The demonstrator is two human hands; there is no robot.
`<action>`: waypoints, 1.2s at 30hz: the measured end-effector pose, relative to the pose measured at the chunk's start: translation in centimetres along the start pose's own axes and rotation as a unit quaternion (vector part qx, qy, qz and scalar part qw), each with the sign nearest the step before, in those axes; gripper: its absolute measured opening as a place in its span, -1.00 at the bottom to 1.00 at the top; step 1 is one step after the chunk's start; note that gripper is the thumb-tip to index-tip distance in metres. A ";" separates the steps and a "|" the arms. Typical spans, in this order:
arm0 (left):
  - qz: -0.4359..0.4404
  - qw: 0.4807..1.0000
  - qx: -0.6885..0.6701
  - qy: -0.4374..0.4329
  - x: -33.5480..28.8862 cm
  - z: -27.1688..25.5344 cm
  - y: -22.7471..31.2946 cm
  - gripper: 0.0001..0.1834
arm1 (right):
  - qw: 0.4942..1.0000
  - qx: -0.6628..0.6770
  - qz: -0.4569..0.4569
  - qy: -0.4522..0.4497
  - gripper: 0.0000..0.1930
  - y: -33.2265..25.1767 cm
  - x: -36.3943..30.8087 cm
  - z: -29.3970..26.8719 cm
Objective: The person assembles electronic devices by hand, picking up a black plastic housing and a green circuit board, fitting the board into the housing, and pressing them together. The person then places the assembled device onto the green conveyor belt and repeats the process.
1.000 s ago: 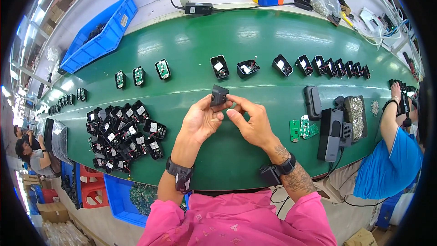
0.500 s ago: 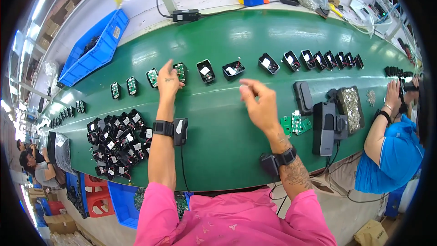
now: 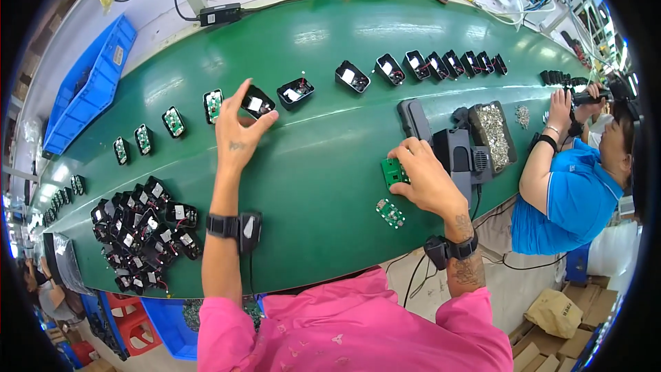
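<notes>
My left hand (image 3: 237, 139) reaches to the row of parts, its thumb and index finger on opposite sides of a small black case (image 3: 258, 105) with a white block inside. Nearer me, my right hand (image 3: 428, 178) pinches a green circuit board (image 3: 392, 173) by its edge. Another circuit board (image 3: 390, 213), dotted with white parts, lies on the green table (image 3: 323, 165) just below it. Left of my left hand stand cases with boards fitted, such as the black case with a green board (image 3: 213, 105). To the right, an open black case (image 3: 295, 91) shows a white block and wires.
A heap of black cases (image 3: 141, 231) lies at the left. Dark devices (image 3: 454, 155) and a tray of small metal parts (image 3: 492, 138) stand beyond my right hand. A blue bin (image 3: 89, 86) sits far left. A person in blue (image 3: 568, 182) works at the right.
The view has shifted right. My left hand has come to a black case, which has turned slightly. My right hand has moved to the boards and taken hold of one.
</notes>
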State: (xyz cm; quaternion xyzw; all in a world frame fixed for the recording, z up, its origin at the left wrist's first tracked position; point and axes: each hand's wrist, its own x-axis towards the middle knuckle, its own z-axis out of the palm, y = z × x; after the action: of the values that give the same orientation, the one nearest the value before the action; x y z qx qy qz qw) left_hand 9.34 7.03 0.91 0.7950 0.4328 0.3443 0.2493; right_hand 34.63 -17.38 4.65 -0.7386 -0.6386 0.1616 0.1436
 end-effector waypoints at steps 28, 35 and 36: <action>-0.145 0.885 -0.384 -0.221 -8.2 -0.5 3.0 -0.72 | 0.809 0.561 -0.034 0.174 -0.87 -8.2 9.9 6.0; -0.270 0.783 -0.502 -0.250 -7.9 -1.4 3.5 -0.72 | 0.869 0.465 -0.094 0.138 -0.80 -8.3 9.1 6.4; -0.271 0.783 -0.501 -0.249 -7.9 -1.3 3.4 -0.72 | 0.882 0.435 -0.126 0.134 -0.78 -8.5 9.1 6.3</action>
State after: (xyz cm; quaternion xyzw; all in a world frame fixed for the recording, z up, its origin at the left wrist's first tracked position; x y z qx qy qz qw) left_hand 7.03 -1.33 1.53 0.4664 0.3193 0.2209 0.7948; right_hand 25.59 -7.16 2.02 -0.5300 -0.5662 0.3035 0.5535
